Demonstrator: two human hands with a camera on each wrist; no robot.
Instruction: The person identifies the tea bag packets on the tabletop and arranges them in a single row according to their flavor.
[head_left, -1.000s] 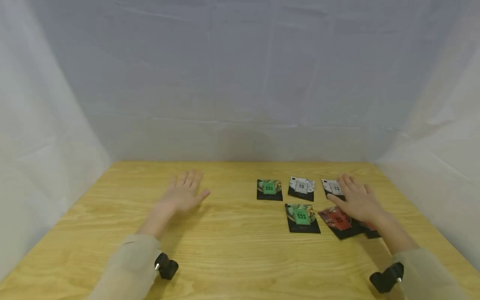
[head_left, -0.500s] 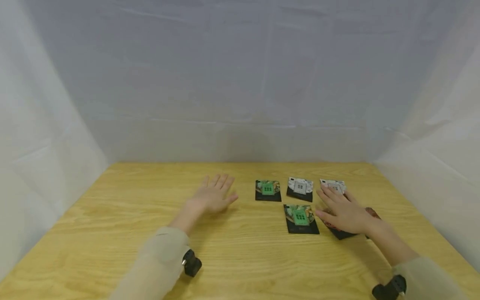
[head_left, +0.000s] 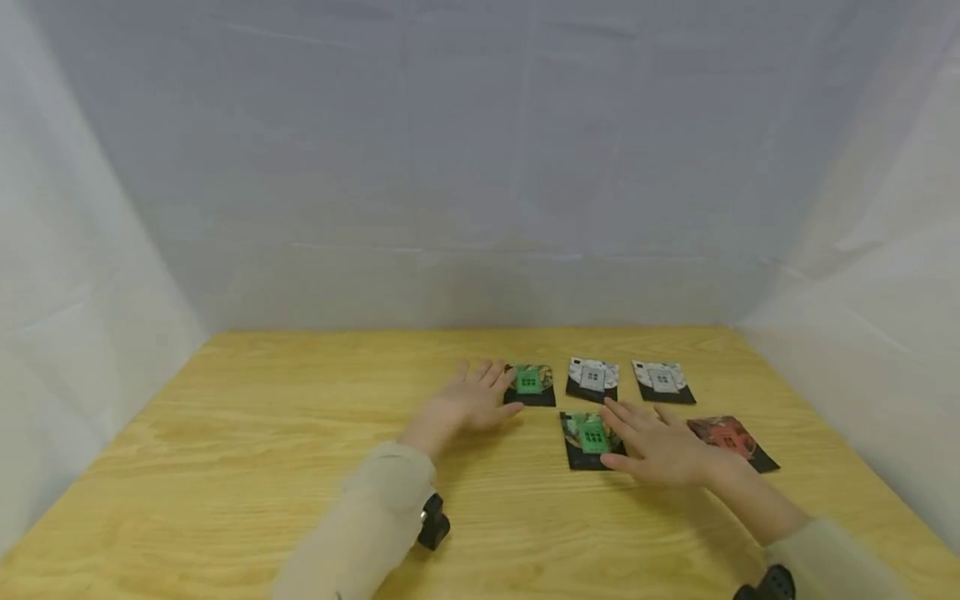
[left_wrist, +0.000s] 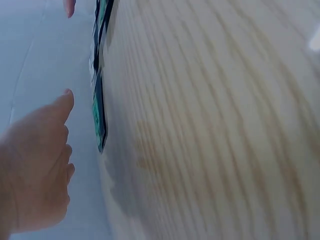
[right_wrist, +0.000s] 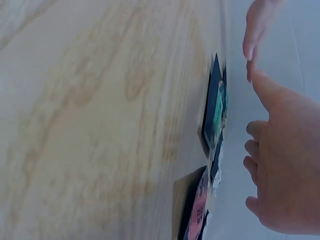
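Both hands hover over the wooden table with their fingers extended, holding nothing. My left hand [head_left: 476, 402] is beside a flat black packet with a green label [head_left: 529, 385], its fingertips over the packet's left edge. My right hand [head_left: 660, 447] is above the table, its fingers over the right side of a nearer green-labelled packet [head_left: 581, 454]. Right of that hand lies a red-labelled packet [head_left: 733, 442]; a second red one is hidden from the head view. In the right wrist view, a red-labelled packet [right_wrist: 197, 210] and a green-labelled one [right_wrist: 216, 115] lie below the hand.
Two white-labelled packets [head_left: 592, 378] lie in the back row, right of the far green one. The wooden table [head_left: 285, 433] extends to the left and front. White sheeting [head_left: 480, 167] hangs behind and at both sides.
My left hand has moved right, from the left part of the table to the far green packet. My right hand has moved left and nearer, from the white and red packets towards the near green one.
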